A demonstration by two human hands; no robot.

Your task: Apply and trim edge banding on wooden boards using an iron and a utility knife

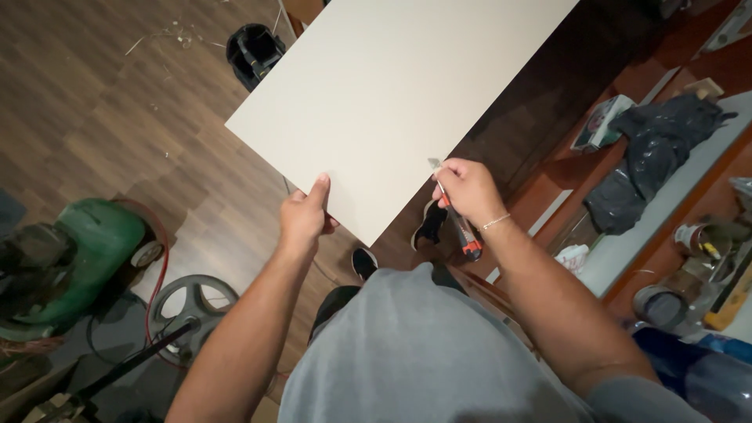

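A large flat white board (392,86) tilts up in front of me over a wooden floor. My left hand (307,213) grips its near left edge, thumb on top. My right hand (468,189) is shut on a utility knife (462,232) with an orange and grey handle. The knife's blade (434,164) touches the board's near right edge. A thin bracelet sits on my right wrist. My feet in dark shoes (429,224) show below the board.
A green wheeled machine (74,262) with a red cable stands at the left, a grey wheel (188,301) beside it. A black tool bag (252,51) lies on the floor. A bench at the right carries a black plastic bag (654,153), tins and clutter.
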